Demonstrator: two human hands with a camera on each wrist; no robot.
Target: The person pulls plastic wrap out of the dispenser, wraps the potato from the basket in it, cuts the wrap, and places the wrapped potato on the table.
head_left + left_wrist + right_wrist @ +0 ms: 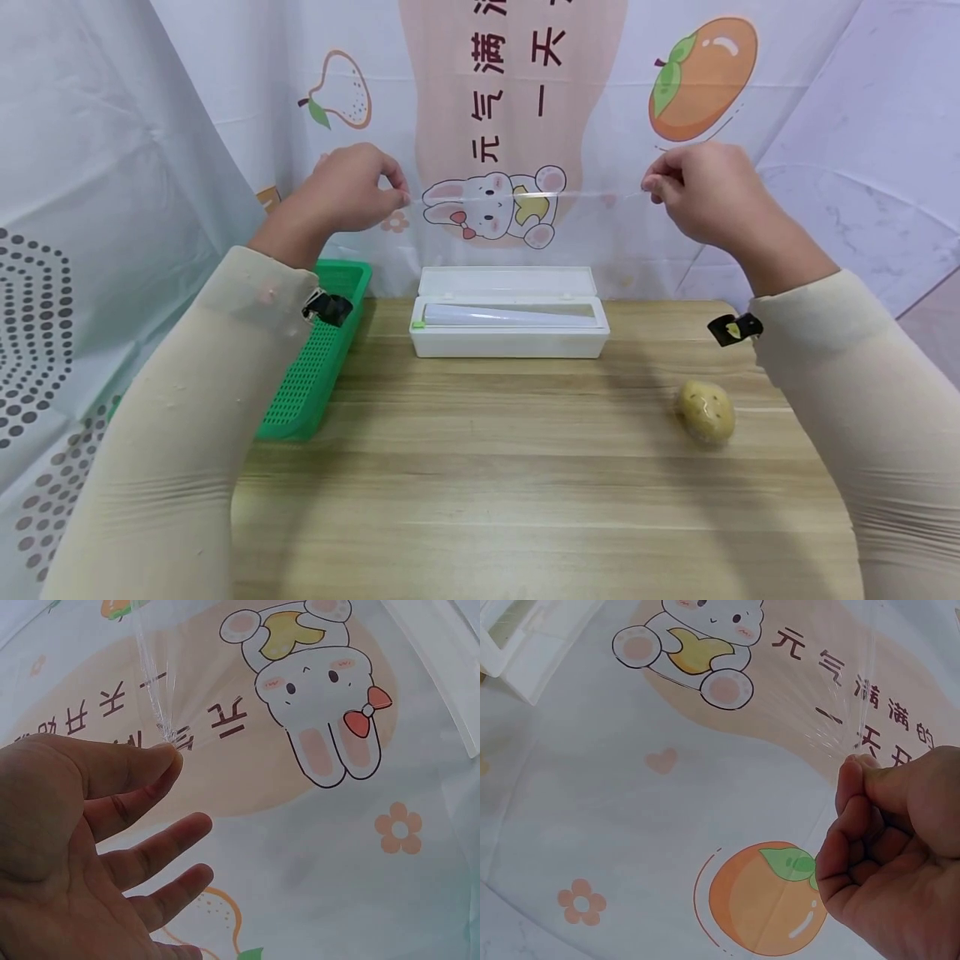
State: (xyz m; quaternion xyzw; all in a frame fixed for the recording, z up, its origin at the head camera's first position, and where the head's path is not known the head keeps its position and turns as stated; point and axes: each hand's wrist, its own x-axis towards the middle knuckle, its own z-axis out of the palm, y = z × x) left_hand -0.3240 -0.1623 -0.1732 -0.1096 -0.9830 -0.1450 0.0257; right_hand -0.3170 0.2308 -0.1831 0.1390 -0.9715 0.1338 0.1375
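Note:
A clear sheet of plastic wrap [517, 195] is stretched in the air between both hands, nearly invisible against the printed curtain. My left hand [358, 187] pinches one corner between thumb and index finger; in the left wrist view the wrap [166, 724] gathers into creases at the fingertips, the other fingers spread apart. Across from it, my right hand [701, 190] pinches the other corner with its remaining fingers curled, and creases in the wrap [847, 739] fan out from that grip. Below, a white wrap dispenser box [510, 342] stands with its lid raised and a roll inside.
A potato [707, 412], shiny as if covered in film, lies at the right on the wooden table [480, 483]. The green basket [318, 383] stands at the left, partly behind my left sleeve. A printed curtain [615, 242] hangs behind the table.

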